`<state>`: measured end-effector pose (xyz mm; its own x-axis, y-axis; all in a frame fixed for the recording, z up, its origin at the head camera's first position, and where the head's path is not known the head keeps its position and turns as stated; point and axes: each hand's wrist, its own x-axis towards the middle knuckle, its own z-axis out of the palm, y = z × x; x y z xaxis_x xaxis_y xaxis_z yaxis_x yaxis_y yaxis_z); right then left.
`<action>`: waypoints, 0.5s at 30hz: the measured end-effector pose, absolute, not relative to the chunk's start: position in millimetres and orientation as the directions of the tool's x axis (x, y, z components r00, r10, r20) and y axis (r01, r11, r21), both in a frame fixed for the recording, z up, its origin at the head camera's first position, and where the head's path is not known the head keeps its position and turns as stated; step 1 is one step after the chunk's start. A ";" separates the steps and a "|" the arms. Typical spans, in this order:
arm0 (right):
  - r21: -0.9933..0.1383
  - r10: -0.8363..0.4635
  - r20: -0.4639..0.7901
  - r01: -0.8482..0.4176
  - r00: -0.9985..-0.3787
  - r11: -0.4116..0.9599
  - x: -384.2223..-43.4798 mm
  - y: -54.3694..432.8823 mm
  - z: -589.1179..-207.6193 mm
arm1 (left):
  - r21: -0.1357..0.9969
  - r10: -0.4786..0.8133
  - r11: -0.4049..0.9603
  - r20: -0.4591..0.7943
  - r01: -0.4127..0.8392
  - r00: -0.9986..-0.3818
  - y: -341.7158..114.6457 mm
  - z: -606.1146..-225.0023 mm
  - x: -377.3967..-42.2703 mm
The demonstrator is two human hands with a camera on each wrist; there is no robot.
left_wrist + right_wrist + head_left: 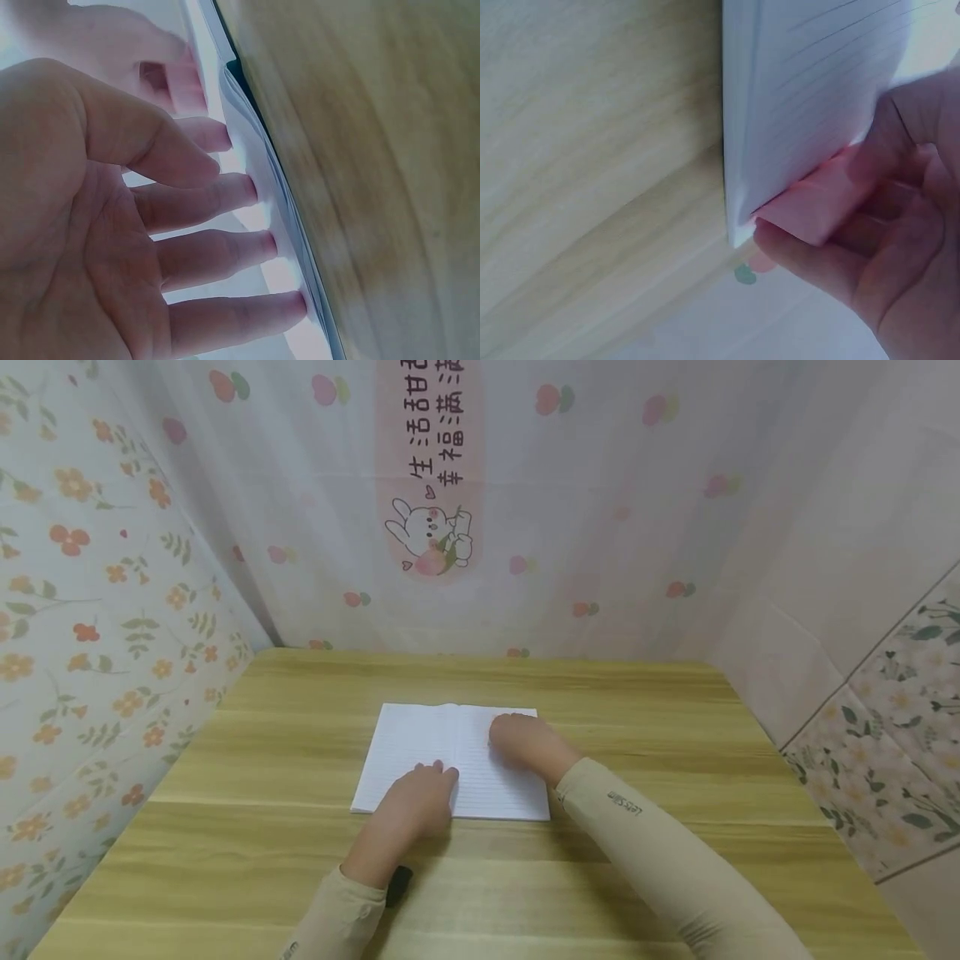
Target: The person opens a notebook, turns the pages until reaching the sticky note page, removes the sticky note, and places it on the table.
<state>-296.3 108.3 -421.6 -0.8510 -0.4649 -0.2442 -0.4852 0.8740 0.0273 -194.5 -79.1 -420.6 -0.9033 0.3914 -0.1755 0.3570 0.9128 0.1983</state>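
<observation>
An open notebook with white lined pages lies on the wooden table. My left hand rests on it near the lower part of the centre fold. In the left wrist view, the left fingers are straight and spread over the page, holding nothing. Over the upper part of the right-hand page is my right hand, its fingers curled. There, in the right wrist view, it pinches a small, flat pink piece against the lined page, close to the notebook's corner. Whether that piece is paper cannot be told.
The wooden table extends around the notebook on all sides. A curtain with a rabbit print hangs behind it. Floral fabric borders the left side, and a patterned wall the right.
</observation>
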 end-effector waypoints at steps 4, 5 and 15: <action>0.030 -0.446 -0.174 -0.458 -0.878 0.889 -298.3 106.2 -423.4 | 0.192 0.390 0.914 -0.168 0.358 -0.906 -79.1 -419.7 -194.6; 0.032 -0.438 -0.166 -0.449 -0.883 0.893 -298.7 105.3 -423.6 | 0.192 0.389 0.914 -0.167 0.357 -0.906 -79.2 -419.7 -194.5; 0.006 -0.415 -0.117 -0.418 -0.902 0.908 -300.3 103.6 -425.9 | 0.194 0.385 0.915 -0.164 0.353 -0.908 -77.7 -422.2 -193.8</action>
